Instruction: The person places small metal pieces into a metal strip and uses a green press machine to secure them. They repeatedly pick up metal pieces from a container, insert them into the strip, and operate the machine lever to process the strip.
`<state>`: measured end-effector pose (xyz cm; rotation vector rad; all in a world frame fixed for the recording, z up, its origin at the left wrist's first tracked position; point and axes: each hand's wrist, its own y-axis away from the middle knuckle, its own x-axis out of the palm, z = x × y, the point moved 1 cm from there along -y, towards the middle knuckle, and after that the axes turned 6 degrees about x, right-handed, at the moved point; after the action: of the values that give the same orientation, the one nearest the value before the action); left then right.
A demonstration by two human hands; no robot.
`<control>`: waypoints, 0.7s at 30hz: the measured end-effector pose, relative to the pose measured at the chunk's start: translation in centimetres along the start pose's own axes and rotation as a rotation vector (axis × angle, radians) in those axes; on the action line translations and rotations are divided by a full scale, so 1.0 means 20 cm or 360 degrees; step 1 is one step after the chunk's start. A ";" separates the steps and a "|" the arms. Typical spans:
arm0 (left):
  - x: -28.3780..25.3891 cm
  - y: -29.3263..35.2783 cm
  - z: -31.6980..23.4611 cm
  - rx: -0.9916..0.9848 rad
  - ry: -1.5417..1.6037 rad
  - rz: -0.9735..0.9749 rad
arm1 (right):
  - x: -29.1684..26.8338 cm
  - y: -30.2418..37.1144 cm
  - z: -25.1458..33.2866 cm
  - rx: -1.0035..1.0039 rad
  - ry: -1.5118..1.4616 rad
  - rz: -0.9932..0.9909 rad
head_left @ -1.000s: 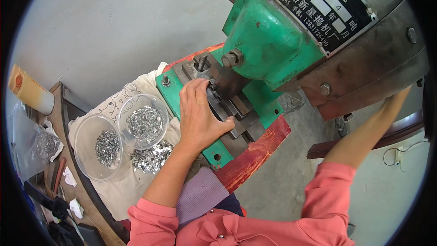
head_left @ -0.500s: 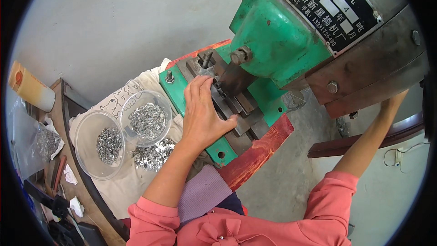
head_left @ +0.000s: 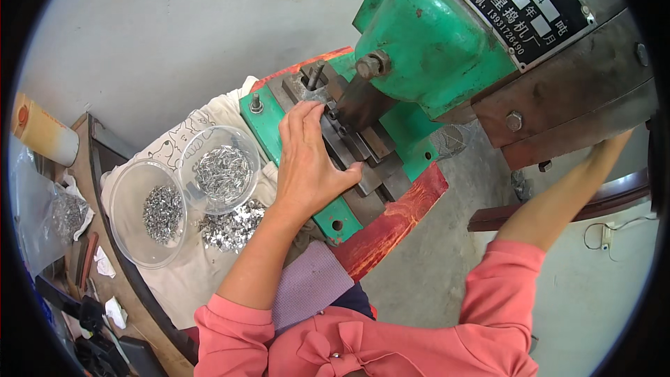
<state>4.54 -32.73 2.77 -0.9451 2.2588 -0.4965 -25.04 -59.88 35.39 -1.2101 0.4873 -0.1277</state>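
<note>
My left hand lies over the steel die on the press bed, thumb spread from the fingers. The fingertips touch the die's far side, and the thumb tip is at its near end. I cannot make out any part between them. Just above stands the dark punch, beneath the green press head. My right arm reaches out to the right, where only the wrist and part of my right hand show. Its fingers are hidden behind the press body, so what they touch cannot be seen.
Left of the press, a clear round tub and another clear tub hold small metal parts. A pile of shiny metal pieces lies beside them on a cloth. A yellowish bottle stands on the wooden bench at far left.
The view has shifted slightly. My left hand keeps its place on the die, and my right wrist appears slightly higher beside the press.
</note>
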 end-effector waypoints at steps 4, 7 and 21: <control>-0.04 0.02 0.04 -0.0004 -0.0140 -0.0025 | 0.33 0.60 0.07 0.0569 -0.0465 -0.0586; -0.01 -0.03 0.01 -0.0049 -0.0202 0.0027 | 0.24 0.56 0.06 0.0473 -0.0150 -0.0479; -0.04 0.17 -0.17 0.0052 -0.0147 0.0099 | -0.04 0.03 -0.05 0.0803 -0.0162 -0.0093</control>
<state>1.03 -29.58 3.74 -0.8613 2.1835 -0.4515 -26.18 -60.25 34.76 -0.7316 0.3046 -0.2236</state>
